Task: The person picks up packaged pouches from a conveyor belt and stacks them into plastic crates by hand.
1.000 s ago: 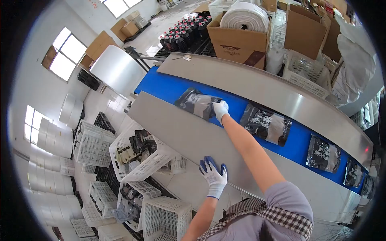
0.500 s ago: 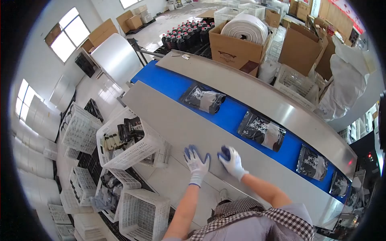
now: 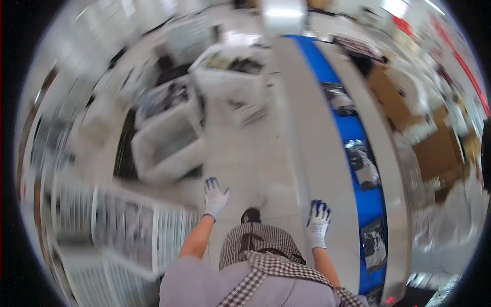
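Observation:
My left hand [image 3: 216,198], in a white glove with blue fingertips, hangs over the tiled floor with its fingers spread and nothing in it. My right hand [image 3: 319,225], gloved the same way, is over the near edge of the steel ledge [image 3: 319,133], palm down, fingers stretched out and holding nothing. Beyond that ledge runs a blue conveyor belt [image 3: 321,69]. Black printed pouches lie spaced along it: one far up [image 3: 339,100], a middle pouch [image 3: 364,166], and a near pouch [image 3: 375,245] to the right of my right hand.
White plastic baskets stand on the left: a tall basket [image 3: 230,79] with dark packets, and a nearer basket [image 3: 169,151]. White slatted crates [image 3: 125,225] are at lower left. Across the belt are a cardboard box [image 3: 387,94], a white roll [image 3: 409,89] and a white plastic bag [image 3: 455,215].
My view has swung to the left, blurring the surroundings, so the belt now runs up the right side. My hands have moved apart; the left has left the ledge's edge.

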A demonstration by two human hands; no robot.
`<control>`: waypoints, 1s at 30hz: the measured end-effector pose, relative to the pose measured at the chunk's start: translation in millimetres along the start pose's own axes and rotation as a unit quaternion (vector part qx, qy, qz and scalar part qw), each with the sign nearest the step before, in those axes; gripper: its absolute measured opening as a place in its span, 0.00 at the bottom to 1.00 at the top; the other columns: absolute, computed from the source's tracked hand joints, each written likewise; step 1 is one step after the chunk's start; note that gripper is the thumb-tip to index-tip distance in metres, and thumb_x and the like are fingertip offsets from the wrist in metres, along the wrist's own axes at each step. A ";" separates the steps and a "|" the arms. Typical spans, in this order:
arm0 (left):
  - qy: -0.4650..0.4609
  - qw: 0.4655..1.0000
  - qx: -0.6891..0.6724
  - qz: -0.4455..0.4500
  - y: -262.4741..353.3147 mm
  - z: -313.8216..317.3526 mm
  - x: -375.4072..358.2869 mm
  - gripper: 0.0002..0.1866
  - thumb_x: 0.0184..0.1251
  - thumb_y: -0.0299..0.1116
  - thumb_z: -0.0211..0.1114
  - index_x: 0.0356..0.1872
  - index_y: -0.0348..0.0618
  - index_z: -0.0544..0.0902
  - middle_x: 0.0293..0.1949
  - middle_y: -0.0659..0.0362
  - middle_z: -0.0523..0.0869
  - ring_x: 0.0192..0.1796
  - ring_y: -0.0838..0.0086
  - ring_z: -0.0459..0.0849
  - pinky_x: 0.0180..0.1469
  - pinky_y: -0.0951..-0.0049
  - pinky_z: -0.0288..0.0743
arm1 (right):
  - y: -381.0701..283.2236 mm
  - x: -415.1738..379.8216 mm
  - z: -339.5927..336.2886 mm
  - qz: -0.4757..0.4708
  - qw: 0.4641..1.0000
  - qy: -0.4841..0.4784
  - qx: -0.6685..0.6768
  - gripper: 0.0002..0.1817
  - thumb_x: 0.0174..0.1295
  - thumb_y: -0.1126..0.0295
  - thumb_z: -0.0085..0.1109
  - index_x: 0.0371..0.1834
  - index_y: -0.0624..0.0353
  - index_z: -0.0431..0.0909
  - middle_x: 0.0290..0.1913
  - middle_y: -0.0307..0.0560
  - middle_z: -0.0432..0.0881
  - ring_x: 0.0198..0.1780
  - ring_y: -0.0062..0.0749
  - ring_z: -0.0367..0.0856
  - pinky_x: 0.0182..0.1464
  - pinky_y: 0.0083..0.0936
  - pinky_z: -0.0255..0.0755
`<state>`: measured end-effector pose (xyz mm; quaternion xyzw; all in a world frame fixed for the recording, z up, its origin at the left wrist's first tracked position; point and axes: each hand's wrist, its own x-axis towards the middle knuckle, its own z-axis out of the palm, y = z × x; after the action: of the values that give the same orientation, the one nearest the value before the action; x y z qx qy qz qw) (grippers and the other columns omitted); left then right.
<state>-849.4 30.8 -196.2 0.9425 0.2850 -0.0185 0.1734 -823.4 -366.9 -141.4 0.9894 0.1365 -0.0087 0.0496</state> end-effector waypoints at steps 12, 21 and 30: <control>-0.022 0.941 -0.123 -0.314 -159.3 -18.9 -482.6 0.48 0.62 0.60 0.52 0.72 0.32 0.50 0.74 0.42 0.50 0.76 0.50 0.46 0.74 0.49 0.42 | 84.3 -56.7 42.7 -0.143 0.981 0.133 -0.020 0.28 0.57 0.77 0.48 0.64 0.72 0.64 0.64 0.57 0.70 0.67 0.43 0.66 0.71 0.30 0.56; -0.013 0.818 -0.178 -0.547 -237.5 -45.9 -728.1 0.47 0.64 0.61 0.51 0.72 0.31 0.51 0.74 0.41 0.49 0.76 0.48 0.45 0.75 0.52 0.42 | 0.9 -159.4 -38.1 -0.129 0.953 0.196 -0.189 0.25 0.62 0.57 0.46 0.52 0.66 0.76 0.48 0.51 0.79 0.41 0.47 0.82 0.43 0.42 0.77; 0.197 0.746 -0.090 -0.630 -343.0 -57.5 -962.6 0.36 0.60 0.50 0.60 0.65 0.38 0.65 0.67 0.43 0.64 0.72 0.50 0.56 0.71 0.51 0.51 | -265.6 -484.7 2.8 -0.374 0.869 -0.317 0.064 0.26 0.56 0.62 0.64 0.53 0.65 0.67 0.49 0.58 0.76 0.48 0.44 0.78 0.48 0.36 0.71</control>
<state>-1845.1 -194.1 -122.0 0.5119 0.8420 0.0880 0.1461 -1362.0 -243.3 -154.6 0.8093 0.4727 -0.3482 0.0199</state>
